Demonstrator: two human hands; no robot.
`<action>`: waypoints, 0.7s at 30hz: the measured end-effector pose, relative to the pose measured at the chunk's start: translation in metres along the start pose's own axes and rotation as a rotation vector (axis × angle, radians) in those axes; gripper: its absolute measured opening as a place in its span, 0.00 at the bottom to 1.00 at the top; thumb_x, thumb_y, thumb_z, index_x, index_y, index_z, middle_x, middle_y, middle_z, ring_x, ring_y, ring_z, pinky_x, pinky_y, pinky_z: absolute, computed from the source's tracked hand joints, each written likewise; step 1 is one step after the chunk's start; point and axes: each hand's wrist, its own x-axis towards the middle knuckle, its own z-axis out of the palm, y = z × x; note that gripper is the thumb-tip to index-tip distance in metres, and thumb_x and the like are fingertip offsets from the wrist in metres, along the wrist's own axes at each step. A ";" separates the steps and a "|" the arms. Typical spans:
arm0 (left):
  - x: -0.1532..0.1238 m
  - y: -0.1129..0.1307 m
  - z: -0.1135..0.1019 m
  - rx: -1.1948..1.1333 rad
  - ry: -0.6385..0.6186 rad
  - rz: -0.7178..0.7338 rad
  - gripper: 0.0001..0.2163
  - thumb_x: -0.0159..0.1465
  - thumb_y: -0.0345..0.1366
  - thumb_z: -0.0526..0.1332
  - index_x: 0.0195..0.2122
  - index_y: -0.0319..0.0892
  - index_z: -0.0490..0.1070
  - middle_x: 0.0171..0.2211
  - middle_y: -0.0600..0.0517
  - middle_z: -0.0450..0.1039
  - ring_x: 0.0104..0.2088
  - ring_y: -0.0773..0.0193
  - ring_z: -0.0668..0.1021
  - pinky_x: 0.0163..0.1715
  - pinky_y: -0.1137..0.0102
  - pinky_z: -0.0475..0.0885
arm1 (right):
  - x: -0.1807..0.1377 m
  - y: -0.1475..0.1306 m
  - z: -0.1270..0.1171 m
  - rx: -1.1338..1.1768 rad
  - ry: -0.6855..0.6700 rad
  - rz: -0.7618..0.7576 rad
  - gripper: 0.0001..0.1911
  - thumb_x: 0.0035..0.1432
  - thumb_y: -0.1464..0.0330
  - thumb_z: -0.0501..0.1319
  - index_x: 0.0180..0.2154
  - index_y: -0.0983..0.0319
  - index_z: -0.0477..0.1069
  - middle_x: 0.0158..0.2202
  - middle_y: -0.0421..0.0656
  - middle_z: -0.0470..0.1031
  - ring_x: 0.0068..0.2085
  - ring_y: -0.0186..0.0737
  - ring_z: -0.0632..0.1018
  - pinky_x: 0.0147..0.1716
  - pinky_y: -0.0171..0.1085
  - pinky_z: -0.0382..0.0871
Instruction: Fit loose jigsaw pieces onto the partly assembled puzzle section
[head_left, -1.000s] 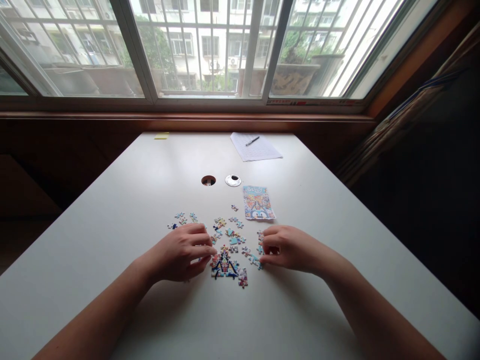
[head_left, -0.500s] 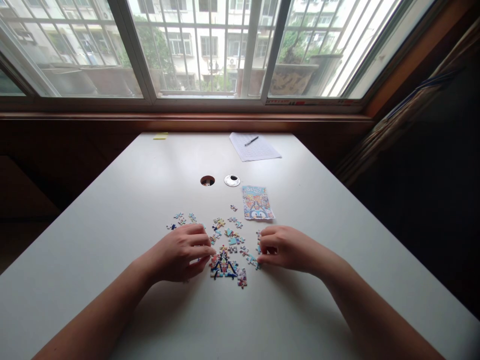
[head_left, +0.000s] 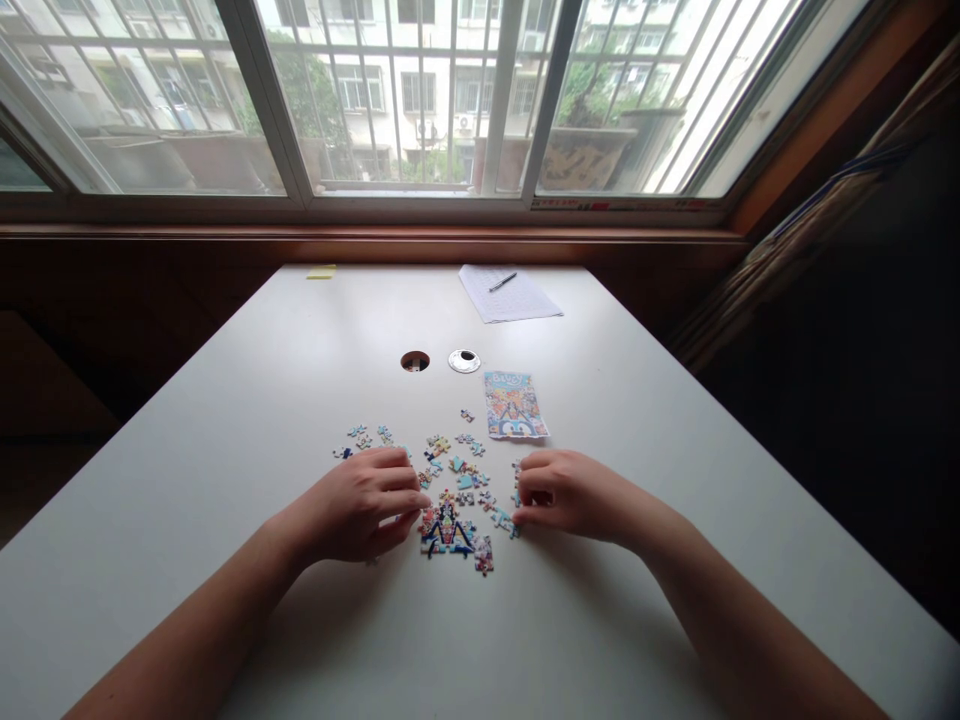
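Observation:
A partly joined cluster of colourful jigsaw pieces (head_left: 450, 535) lies on the white table (head_left: 225, 420) between my hands. My left hand (head_left: 360, 505) rests curled on the table, its fingertips touching the cluster's left edge. My right hand (head_left: 570, 495) has its fingers curled in a pinch over loose pieces at the cluster's right side; what it grips is too small to name. Loose puzzle pieces (head_left: 457, 460) are scattered just beyond the cluster, with a few more pieces (head_left: 364, 438) at the left.
A printed picture card (head_left: 514, 405) lies beyond the pieces. Behind it are a round cable hole (head_left: 415, 361) and its metal cap (head_left: 464, 361). A paper sheet (head_left: 510, 295) with a pen (head_left: 503, 282) and a yellow note (head_left: 321, 271) lie near the window.
Both hands stay nearly still; the right hand has edged slightly left towards the cluster.

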 end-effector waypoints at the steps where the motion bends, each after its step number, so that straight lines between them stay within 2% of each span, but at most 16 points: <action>1: 0.000 0.000 0.000 0.001 0.001 0.000 0.08 0.67 0.31 0.59 0.45 0.45 0.75 0.33 0.49 0.76 0.35 0.60 0.73 0.38 0.64 0.71 | 0.000 0.000 0.000 -0.001 0.006 -0.001 0.16 0.63 0.61 0.66 0.26 0.62 0.70 0.29 0.39 0.68 0.29 0.32 0.66 0.28 0.34 0.53; 21: 0.000 -0.001 -0.003 0.012 -0.004 -0.006 0.08 0.67 0.30 0.58 0.44 0.44 0.75 0.32 0.49 0.75 0.35 0.59 0.73 0.36 0.64 0.71 | 0.000 0.004 0.004 -0.030 0.001 0.000 0.18 0.63 0.59 0.66 0.25 0.62 0.68 0.28 0.38 0.67 0.29 0.32 0.66 0.28 0.34 0.52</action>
